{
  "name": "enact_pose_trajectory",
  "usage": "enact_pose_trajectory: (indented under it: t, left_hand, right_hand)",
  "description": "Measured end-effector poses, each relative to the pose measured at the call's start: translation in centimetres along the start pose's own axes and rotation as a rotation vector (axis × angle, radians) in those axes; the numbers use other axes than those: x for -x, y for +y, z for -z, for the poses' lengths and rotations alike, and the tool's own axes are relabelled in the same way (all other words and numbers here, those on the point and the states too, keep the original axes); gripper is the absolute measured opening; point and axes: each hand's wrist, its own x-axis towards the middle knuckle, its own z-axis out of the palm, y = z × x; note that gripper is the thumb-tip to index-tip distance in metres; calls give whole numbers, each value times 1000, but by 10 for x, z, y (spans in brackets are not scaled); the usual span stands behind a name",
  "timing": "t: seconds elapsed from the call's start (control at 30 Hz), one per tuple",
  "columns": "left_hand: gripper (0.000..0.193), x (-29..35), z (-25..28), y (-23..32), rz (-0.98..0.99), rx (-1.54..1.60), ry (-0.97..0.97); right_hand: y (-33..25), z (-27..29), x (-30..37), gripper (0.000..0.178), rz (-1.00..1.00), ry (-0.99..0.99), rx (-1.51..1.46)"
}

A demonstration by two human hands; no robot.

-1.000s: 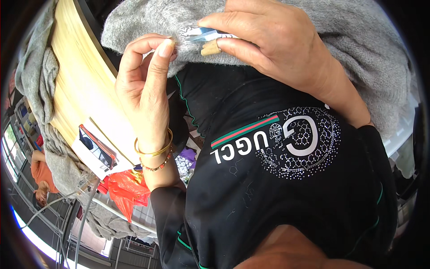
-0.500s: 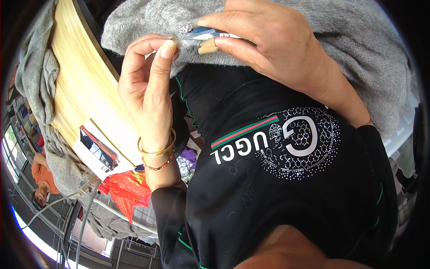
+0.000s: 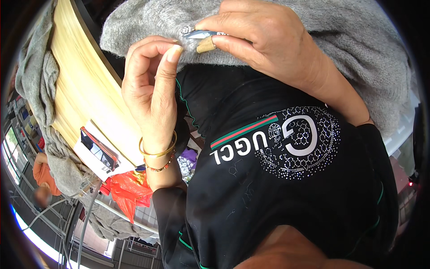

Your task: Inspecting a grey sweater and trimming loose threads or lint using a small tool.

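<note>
A fluffy grey knitted garment (image 3: 148,27) lies across my lap. My right hand (image 3: 268,40) comes over it from the right, gripping a small pointed tool (image 3: 201,34) with blue and silver parts, which looks like thread snips. Its tip points left, just above the knit. A tan cover (image 3: 206,45) wraps my right thumb, and a silvery patterned piece (image 3: 185,30) sits at the index fingertip. Close to the tool's tip, my left hand (image 3: 152,80) is closed in a pinch of thumb and index finger at the garment's edge. Whatever is between those fingertips is too small to make out.
To the left stands a pale wooden tabletop (image 3: 85,76), with a red-edged dark case (image 3: 101,150) on white paper. More grey knits (image 3: 38,76) hang along its far side. A red plastic bag (image 3: 130,190) lies below. Another person (image 3: 45,175) in orange is at the far left.
My left hand has shifted slightly right and its thumb tip sits closer to the tool. The tool in my right hand has turned a little. The person in orange has moved their head.
</note>
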Motion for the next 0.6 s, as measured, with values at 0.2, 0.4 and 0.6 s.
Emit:
enact_pose_trajectory:
  t: [0.2, 0.4, 0.6]
  left_hand:
    - [4, -4, 13, -12, -40, -262, 82]
    - [12, -12, 36, -11, -61, -745, 134]
    - [13, -11, 30, -12, 48, -912, -2]
  right_hand:
    - [21, 15, 1, 21, -191, -85, -144]
    - [28, 36, 14, 25, -656, -47, -425]
    - [36, 37, 17, 24, -654, -63, -352]
